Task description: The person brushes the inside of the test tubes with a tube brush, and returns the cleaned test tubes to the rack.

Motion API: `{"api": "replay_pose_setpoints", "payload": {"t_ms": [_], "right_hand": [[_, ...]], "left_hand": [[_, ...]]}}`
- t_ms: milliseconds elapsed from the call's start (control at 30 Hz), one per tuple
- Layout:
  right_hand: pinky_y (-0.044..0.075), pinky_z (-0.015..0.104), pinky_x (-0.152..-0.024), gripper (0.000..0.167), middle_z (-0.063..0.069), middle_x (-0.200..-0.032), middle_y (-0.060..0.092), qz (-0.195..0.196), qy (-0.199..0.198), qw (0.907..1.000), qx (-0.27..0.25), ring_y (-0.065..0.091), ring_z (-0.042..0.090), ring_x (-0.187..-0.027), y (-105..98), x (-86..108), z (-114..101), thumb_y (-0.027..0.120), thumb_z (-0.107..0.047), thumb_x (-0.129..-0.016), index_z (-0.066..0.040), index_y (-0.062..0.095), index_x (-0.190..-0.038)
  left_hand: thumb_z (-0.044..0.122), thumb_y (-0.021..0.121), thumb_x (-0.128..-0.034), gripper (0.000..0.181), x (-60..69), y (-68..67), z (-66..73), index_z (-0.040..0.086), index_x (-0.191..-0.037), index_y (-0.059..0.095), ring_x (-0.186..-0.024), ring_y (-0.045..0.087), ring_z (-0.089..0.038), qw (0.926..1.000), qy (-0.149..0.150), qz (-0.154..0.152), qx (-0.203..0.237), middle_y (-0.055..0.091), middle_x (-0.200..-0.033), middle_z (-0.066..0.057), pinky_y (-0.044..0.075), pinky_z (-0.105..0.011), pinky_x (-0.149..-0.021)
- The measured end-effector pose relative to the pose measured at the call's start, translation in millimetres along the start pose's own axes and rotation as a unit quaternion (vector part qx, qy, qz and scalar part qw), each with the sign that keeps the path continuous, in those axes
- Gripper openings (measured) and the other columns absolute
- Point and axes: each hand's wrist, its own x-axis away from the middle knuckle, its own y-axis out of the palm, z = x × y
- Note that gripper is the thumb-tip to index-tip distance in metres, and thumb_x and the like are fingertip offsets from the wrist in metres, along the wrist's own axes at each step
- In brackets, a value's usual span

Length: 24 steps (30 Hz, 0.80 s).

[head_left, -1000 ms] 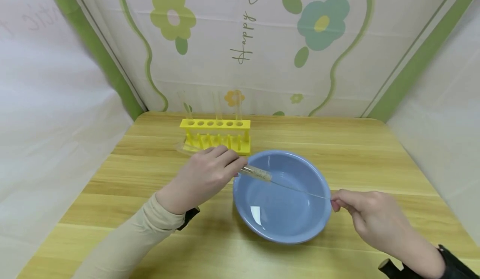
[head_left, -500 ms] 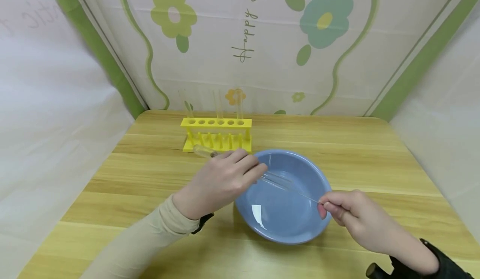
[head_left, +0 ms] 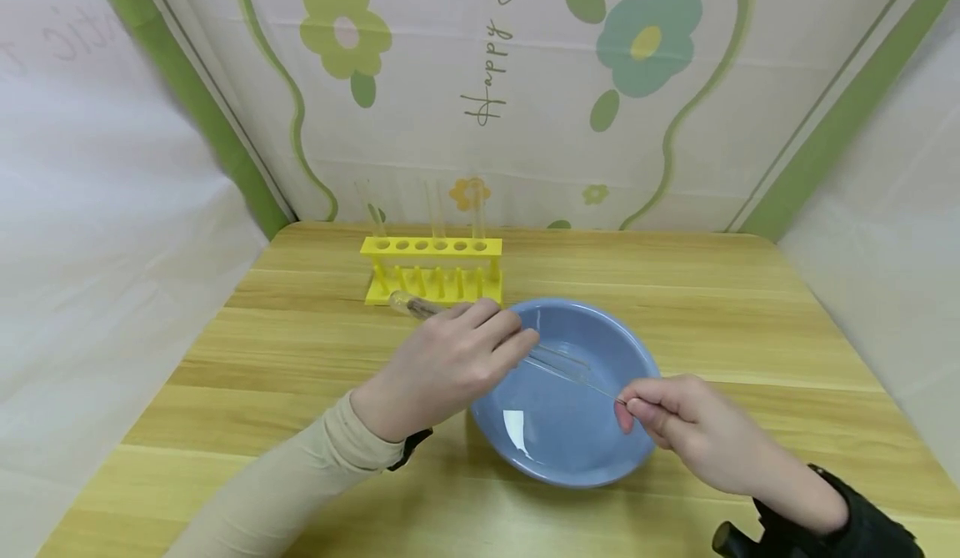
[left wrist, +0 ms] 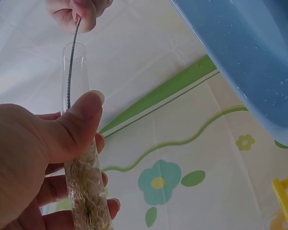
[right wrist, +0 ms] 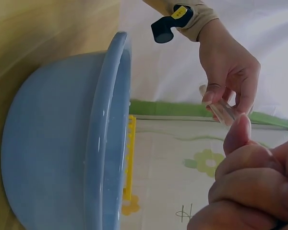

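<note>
My left hand (head_left: 457, 366) grips a clear glass test tube (left wrist: 77, 62), tilted above the blue basin (head_left: 555, 316). A test tube brush (left wrist: 89, 187) is inside the tube, its pale bristles filling the lower part toward the closed end. From the tube's mouth comes the brush's twisted wire handle (left wrist: 70, 79). My right hand (head_left: 690, 433) pinches that wire between thumb and fingers, close to the mouth, over the basin's right side. In the right wrist view, the tube's mouth and my right thumb lie close together; the wire there is hard to make out.
Behind the basin stands a yellow test tube rack (head_left: 431, 248) holding three upright clear tubes. Water drops cling to the basin's inside. The wooden table (head_left: 225, 399) ends at a flowered curtain (head_left: 555, 158) at the back, with white curtains at both sides.
The bristles have moved from near the tube's mouth to its closed end. My left hand has shifted right with the tube, while my right hand has come left with the wire.
</note>
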Motion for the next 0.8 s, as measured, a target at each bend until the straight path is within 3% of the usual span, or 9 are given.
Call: {"api": "replay_pose_setpoints", "payload": {"t_ms": [800], "right_hand": [[0.030, 0.021, -0.036, 0.028, -0.003, -0.053, 0.037, -0.034, 0.046, 0.9972, -0.049, 0.034, 0.005, -0.042, 7, -20.1, 4, 0.044, 0.003, -0.103, -0.011, 0.065, -0.094]], "left_hand": [[-0.005, 0.046, -0.0950, 0.025, -3.1, -0.7, 6.0, 0.008, -0.091, 0.067, -0.070, 0.052, -0.016, 0.9997, 0.000, -0.007, -0.024, 0.058, -0.082, -0.001, 0.047, -0.020, -0.057]]}}
